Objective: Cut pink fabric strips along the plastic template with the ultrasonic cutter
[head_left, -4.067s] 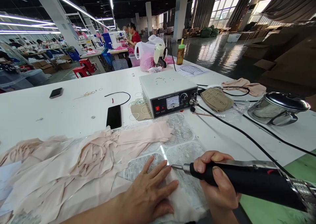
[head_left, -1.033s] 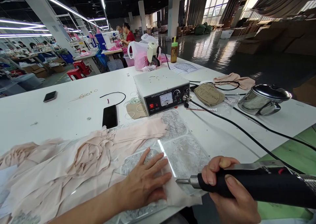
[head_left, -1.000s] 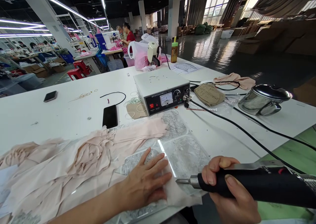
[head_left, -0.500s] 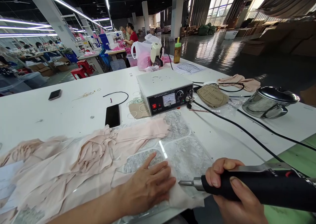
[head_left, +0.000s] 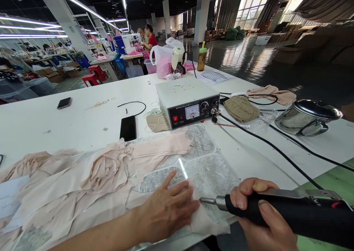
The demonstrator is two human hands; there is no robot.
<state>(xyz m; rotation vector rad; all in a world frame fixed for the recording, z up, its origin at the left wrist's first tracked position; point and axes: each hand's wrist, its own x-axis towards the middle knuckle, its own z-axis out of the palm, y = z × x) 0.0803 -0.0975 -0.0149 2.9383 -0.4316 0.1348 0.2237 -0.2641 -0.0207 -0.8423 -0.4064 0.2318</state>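
Observation:
My left hand (head_left: 170, 208) lies flat, fingers spread, pressing pale pink fabric (head_left: 203, 219) onto a clear template sheet (head_left: 211, 173) with rounded outlines. Wrapped around the black handle of an ultrasonic cutter (head_left: 293, 214) is my right hand (head_left: 265, 206). The cutter's metal tip points left and sits at the fabric just beside my left fingertips; whether it touches the cloth I cannot tell. More pale pink fabric pieces (head_left: 107, 168) are heaped and layered to the left on the sheet.
Behind the sheet stands the control box (head_left: 190, 105) with a dial, its black cable running right. A phone (head_left: 128, 128), brown card pieces (head_left: 242, 108), a metal mug (head_left: 308, 118), a drink bottle (head_left: 201, 59) and a plastic bag (head_left: 163, 59) are on the white table. Co-workers sit beyond.
The camera view has shifted slightly, so the background sits a little further right. The cutter's tip is a touch higher in view, and my left hand stays almost in place on the fabric.

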